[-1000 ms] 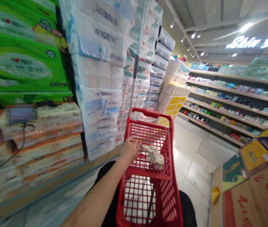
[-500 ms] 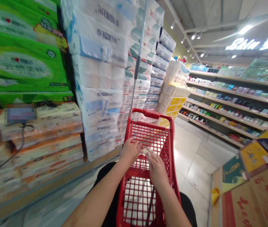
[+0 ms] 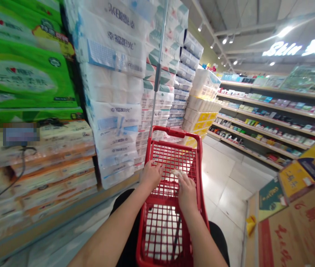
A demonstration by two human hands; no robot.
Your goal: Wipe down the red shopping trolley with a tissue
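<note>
A red plastic shopping basket [image 3: 199, 163] with grid sides stands between my dark-clothed legs, its far rim and grip away from me. My right hand [image 3: 187, 191] is over the right part of the grid, its fingers closed on a small crumpled white piece [image 3: 176, 172]; whether it is tissue or cloth I cannot tell. To the left, my left hand [image 3: 152, 176] hovers at or on the basket's left edge, fingers loosely bent and apart, holding nothing I can see. A gap separates the two hands.
Tall stacks of white-wrapped tissue rolls [image 3: 118, 118] and green tissue packs [image 3: 21, 74] rise on the left. A thin metal rod [image 3: 157, 78] stands by the basket's far left corner. Shelves of small goods [image 3: 271, 122] line the far right; cartons [image 3: 299, 222] stand at near right.
My hands have moved slightly apart; the white piece stays with my right hand, clear of the left. The surroundings have shifted a little to the left in view.
</note>
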